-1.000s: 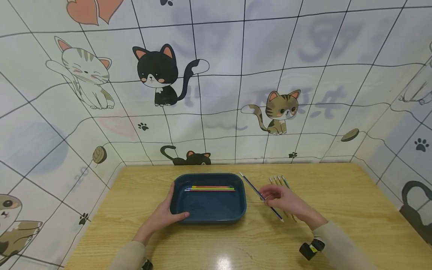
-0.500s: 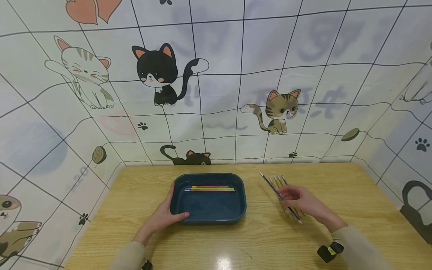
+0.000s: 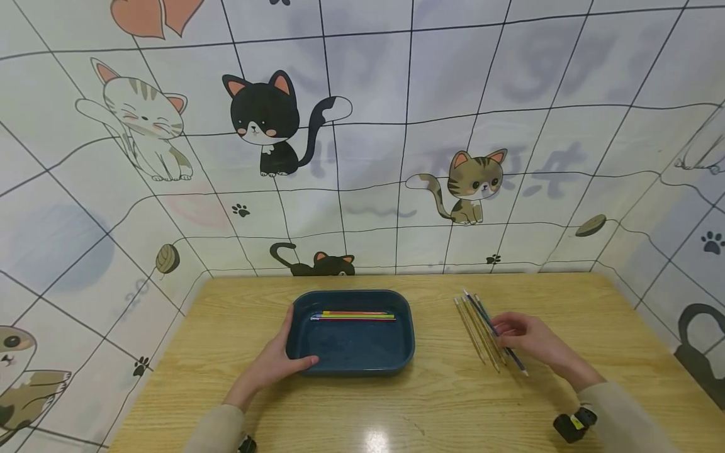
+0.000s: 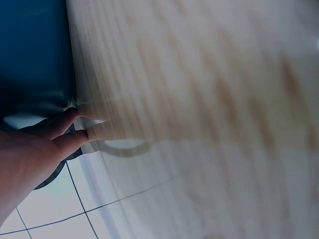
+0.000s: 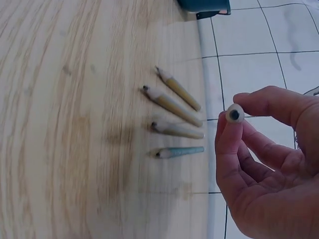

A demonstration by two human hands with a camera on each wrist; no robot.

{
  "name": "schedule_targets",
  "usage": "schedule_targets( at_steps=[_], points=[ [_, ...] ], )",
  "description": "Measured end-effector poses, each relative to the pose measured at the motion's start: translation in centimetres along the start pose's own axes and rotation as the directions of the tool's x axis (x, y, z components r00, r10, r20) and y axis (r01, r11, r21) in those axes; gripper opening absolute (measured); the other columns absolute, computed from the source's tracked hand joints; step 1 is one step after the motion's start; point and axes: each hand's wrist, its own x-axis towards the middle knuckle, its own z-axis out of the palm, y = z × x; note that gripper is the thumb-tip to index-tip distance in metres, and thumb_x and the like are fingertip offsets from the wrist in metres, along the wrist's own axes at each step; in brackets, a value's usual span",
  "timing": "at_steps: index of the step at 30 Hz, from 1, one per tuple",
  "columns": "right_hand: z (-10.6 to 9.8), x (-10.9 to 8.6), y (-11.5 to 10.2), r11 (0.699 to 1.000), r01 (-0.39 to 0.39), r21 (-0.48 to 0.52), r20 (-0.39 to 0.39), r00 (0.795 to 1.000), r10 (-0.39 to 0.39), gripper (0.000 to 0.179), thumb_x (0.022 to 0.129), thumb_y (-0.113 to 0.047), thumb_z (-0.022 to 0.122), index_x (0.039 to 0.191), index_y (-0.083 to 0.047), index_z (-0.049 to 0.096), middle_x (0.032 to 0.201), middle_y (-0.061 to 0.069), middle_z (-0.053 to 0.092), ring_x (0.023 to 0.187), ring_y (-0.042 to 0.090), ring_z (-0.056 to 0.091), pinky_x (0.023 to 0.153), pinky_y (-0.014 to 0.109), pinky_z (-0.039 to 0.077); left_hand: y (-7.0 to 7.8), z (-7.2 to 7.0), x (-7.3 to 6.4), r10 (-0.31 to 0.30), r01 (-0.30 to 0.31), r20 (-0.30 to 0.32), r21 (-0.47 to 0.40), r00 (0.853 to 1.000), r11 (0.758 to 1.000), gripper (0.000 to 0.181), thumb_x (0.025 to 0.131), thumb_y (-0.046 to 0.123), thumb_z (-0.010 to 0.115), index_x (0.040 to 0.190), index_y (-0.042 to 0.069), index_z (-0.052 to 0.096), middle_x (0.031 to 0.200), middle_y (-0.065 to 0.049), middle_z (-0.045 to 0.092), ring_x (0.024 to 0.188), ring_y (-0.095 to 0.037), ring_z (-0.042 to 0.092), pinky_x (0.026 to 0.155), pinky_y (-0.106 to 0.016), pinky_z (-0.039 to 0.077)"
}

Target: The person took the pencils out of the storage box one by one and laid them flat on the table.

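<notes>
My right hand (image 3: 527, 341) pinches a dark blue pencil (image 3: 515, 359) between thumb and fingers, over the right side of a loose row of pencils. Its sharpened end (image 5: 235, 114) faces the camera in the right wrist view. Below lie several natural-wood pencils (image 3: 470, 331) and a teal pencil (image 5: 180, 152) on the table, points toward the person. My left hand (image 3: 274, 357) holds the left end of a dark blue tray (image 3: 351, 353), thumb over the front rim. Inside the tray, several coloured pencils (image 3: 357, 316), red and yellow among them, lie side by side near the back.
The wooden table (image 3: 430, 409) ends at the back against a wall covering (image 3: 374, 157) printed with cats and grid lines. Side panels of the same print rise at left and right. A small black device (image 3: 574, 426) is strapped at the right wrist.
My right hand has carried the dark blue pencil rightward, from beside the tray to over the right of the pencil row, uncovering the natural-wood pencils. Left hand and tray stay put.
</notes>
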Motion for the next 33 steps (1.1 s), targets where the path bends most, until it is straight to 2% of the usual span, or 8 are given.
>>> schedule_targets(
  at_steps=[13, 20, 25, 33],
  points=[
    [-0.7, -0.3, 2.1, 0.999, -0.019, -0.034, -0.063, 0.998, 0.017, 0.036, 0.089, -0.004, 0.065, 0.120, 0.011, 0.056, 0.105, 0.018, 0.062, 0.090, 0.025, 0.059, 0.070, 0.031, 0.051, 0.0, -0.1, 0.0, 0.001, -0.001, 0.005, 0.006, 1.000, 1.000, 0.119, 0.078, 0.034, 0.081, 0.155, 0.010, -0.007, 0.160, -0.016, 0.000, 0.143, -0.037, 0.010, 0.111, -0.054, 0.016],
    [-0.7, 0.0, 3.5, 0.994, 0.006, -0.107, -0.087, 0.996, -0.015, 0.034, 0.088, -0.002, 0.067, 0.115, 0.014, 0.056, 0.098, 0.016, 0.063, 0.085, 0.024, 0.060, 0.066, 0.030, 0.050, 0.1, -0.1, -0.1, 0.005, -0.005, 0.002, 0.006, 1.000, 1.000, 0.119, 0.078, 0.033, 0.081, 0.155, 0.009, -0.006, 0.160, -0.018, 0.001, 0.143, -0.039, 0.011, 0.111, -0.055, 0.017],
    [-0.6, 0.3, 3.6, 0.987, -0.036, -0.156, -0.119, 0.993, 0.017, 0.034, 0.086, -0.002, 0.068, 0.114, 0.013, 0.056, 0.096, 0.014, 0.063, 0.085, 0.024, 0.060, 0.067, 0.032, 0.049, 0.1, -0.1, 0.0, 0.006, -0.006, 0.003, 0.004, 1.000, 1.000, 0.119, 0.078, 0.033, 0.081, 0.155, 0.010, -0.007, 0.160, -0.018, 0.001, 0.143, -0.038, 0.011, 0.111, -0.055, 0.017],
    [-0.4, 0.8, 3.5, 0.979, -0.004, -0.204, -0.136, 0.990, -0.025, 0.030, 0.084, -0.003, 0.069, 0.108, 0.011, 0.059, 0.092, 0.012, 0.063, 0.082, 0.025, 0.061, 0.065, 0.032, 0.049, 0.1, -0.1, -0.1, 0.004, -0.004, 0.006, 0.005, 1.000, 1.000, 0.119, 0.078, 0.034, 0.081, 0.155, 0.010, -0.007, 0.160, -0.017, 0.000, 0.143, -0.038, 0.009, 0.111, -0.055, 0.016]
  ],
)
